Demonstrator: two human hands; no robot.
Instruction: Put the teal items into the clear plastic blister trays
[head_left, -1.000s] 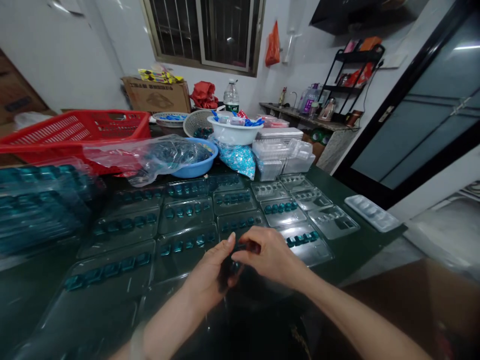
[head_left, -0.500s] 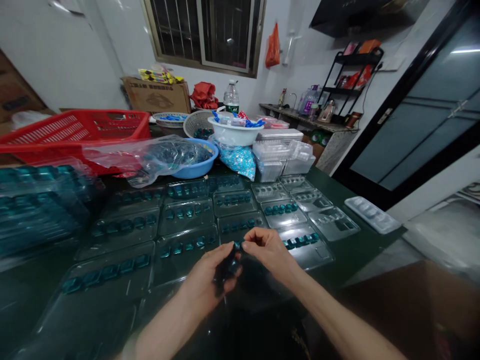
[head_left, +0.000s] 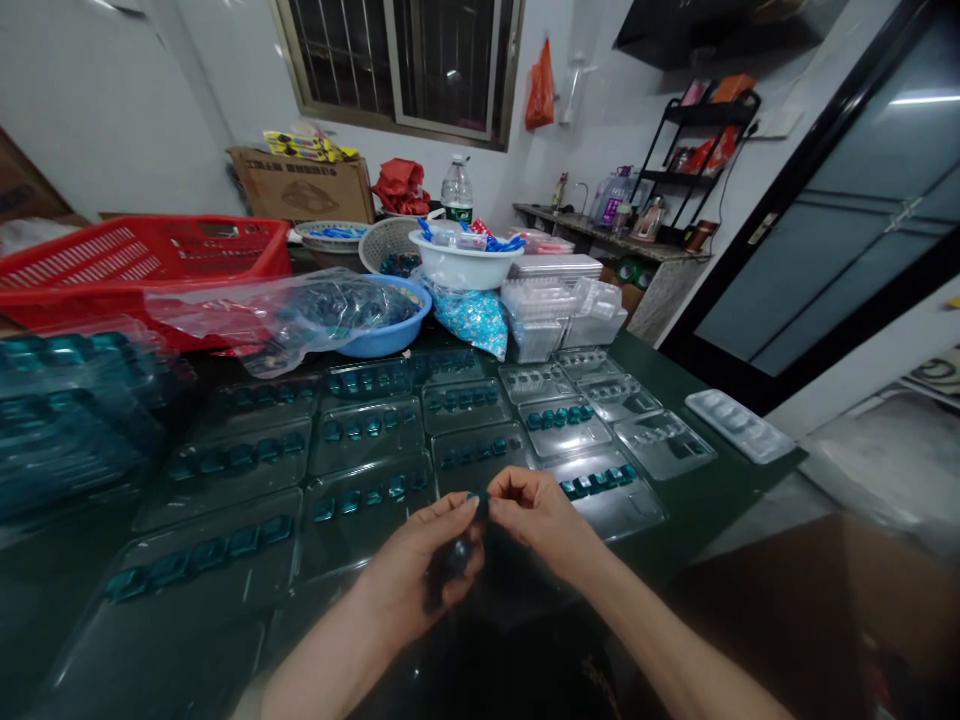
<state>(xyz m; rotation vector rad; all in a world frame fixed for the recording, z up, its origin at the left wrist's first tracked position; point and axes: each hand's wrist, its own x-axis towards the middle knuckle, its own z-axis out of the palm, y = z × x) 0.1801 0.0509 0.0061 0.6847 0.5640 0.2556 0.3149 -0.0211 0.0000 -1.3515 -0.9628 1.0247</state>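
Observation:
Low in the middle of the head view, my left hand (head_left: 412, 560) is closed around some dark, glossy pieces, mostly hidden by its fingers. Between its thumb and forefinger is a small dark teal piece (head_left: 478, 503). My right hand (head_left: 544, 512) pinches at that same piece with thumb and fingertips, so both hands meet there. Around them lie clear plastic trays (head_left: 199, 615) in rows, many with a line of teal gem-like blocks (head_left: 210, 555). Just beyond my right hand is one tray with teal blocks (head_left: 600, 482) along it.
Stacked teal-filled trays (head_left: 67, 430) stand at the left by a red basket (head_left: 225, 255). Behind are a blue basin (head_left: 390, 335), a white bowl (head_left: 469, 268), a bag of turquoise bits (head_left: 472, 318) and stacked clear boxes (head_left: 536, 335). A white tray (head_left: 739, 425) lies at the right edge.
Both hands have shifted slightly down in view, still together at the small piece. The camera view has turned a little, moving the background slightly left.

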